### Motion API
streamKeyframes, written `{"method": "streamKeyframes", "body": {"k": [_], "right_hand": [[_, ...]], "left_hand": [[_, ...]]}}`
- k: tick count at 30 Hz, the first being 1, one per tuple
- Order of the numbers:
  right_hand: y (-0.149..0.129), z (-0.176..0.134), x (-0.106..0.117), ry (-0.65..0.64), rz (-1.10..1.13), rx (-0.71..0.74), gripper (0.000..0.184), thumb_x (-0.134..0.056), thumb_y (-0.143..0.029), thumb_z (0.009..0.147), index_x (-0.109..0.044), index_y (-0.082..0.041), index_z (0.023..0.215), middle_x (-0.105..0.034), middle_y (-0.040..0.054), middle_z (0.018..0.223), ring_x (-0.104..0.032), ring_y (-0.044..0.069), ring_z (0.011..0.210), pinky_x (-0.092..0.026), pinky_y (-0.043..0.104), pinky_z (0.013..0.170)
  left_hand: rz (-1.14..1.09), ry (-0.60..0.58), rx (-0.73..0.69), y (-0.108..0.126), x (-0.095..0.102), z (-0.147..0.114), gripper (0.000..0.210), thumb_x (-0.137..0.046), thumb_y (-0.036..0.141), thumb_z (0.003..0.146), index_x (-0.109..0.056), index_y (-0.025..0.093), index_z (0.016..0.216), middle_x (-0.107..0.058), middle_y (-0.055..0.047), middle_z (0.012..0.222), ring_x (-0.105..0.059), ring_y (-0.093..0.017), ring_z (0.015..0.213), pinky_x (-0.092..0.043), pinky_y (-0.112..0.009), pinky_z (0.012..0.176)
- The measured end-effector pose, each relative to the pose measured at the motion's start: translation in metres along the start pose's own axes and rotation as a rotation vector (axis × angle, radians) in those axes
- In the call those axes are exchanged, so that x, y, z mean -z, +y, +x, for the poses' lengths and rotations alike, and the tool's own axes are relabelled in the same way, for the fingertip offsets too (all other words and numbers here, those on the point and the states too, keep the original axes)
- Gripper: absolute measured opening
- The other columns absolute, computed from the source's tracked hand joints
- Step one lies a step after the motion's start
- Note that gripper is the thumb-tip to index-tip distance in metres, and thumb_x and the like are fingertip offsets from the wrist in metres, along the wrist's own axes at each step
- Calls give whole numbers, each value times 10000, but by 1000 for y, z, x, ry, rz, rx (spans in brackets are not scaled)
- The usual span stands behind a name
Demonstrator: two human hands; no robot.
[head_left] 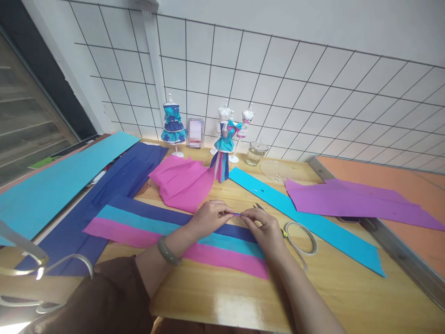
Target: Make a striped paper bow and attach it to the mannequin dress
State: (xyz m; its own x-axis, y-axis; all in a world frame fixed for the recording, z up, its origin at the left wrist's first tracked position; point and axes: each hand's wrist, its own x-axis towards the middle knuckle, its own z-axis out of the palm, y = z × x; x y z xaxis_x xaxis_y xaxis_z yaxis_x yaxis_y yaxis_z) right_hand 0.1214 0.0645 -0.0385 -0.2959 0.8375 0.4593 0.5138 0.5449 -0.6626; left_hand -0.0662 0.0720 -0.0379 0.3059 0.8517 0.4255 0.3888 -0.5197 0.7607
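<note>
My left hand (211, 217), with a bangle on its wrist, is closed at the fingertips on one end of a small, thin blue-purple strip (237, 214). The other end is pinched by my right hand (267, 227), so the strip spans the short gap between them. Its material is too small to make out. Under both hands lies a long crepe paper piece (146, 226) banded navy, turquoise and pink. Beside my right hand are a roll of tape (314, 242) with a loose tail and scissors (284, 233), partly hidden, with a yellow handle part.
Crumpled pink paper (184, 181) lies beyond my hands, near several small dress forms (224, 139) and a glass of liquid (256, 153). A turquoise strip (333, 232) and purple paper (351, 199) lie right; navy paper (104, 195) and turquoise paper (69, 178) lie left.
</note>
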Motion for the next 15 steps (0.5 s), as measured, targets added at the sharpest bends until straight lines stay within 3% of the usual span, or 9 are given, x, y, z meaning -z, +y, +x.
{"method": "streamKeyframes", "body": {"k": [15], "right_hand": [[-2, 0, 1, -60, -35, 4, 183, -483, -328, 824, -626, -216, 839, -641, 55, 776, -583, 178, 688, -471, 308, 613]], "left_hand": [[23, -42, 58, -3, 1, 0, 110, -547, 203, 749, -650, 169, 730, -652, -14, 700, -577, -115, 668, -434, -207, 621]]}}
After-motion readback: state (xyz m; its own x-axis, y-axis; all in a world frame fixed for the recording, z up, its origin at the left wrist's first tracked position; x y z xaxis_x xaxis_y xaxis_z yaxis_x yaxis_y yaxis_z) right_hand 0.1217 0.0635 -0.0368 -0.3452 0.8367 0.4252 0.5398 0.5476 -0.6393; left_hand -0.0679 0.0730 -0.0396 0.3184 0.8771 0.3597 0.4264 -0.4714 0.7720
